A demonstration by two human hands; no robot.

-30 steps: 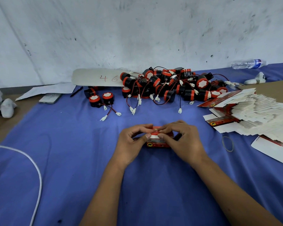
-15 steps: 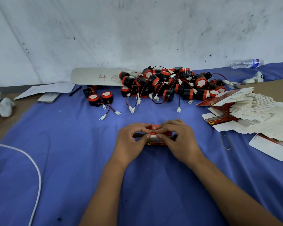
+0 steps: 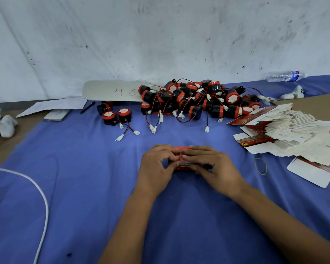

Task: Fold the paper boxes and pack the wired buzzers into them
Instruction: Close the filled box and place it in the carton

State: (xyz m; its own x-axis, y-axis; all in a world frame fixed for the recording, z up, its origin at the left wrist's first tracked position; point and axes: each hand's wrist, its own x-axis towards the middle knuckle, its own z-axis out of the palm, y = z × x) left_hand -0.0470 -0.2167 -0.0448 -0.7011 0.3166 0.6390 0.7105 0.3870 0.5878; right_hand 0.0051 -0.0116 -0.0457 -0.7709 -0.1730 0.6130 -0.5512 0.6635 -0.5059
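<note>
Box point(image 3: 183, 164) held between left hand point(image 3: 156, 166) and right hand point(image 3: 215, 168).

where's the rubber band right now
In the head view, the thin tan rubber band lies flat on the blue cloth, right of the right hand, below the flat paper boxes.

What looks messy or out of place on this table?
The buzzers lie in a tangled heap, wires crossing. The flat box blanks have slumped into a fanned spread. A loose rubber band lies beside them. Nothing looks damaged.
</note>
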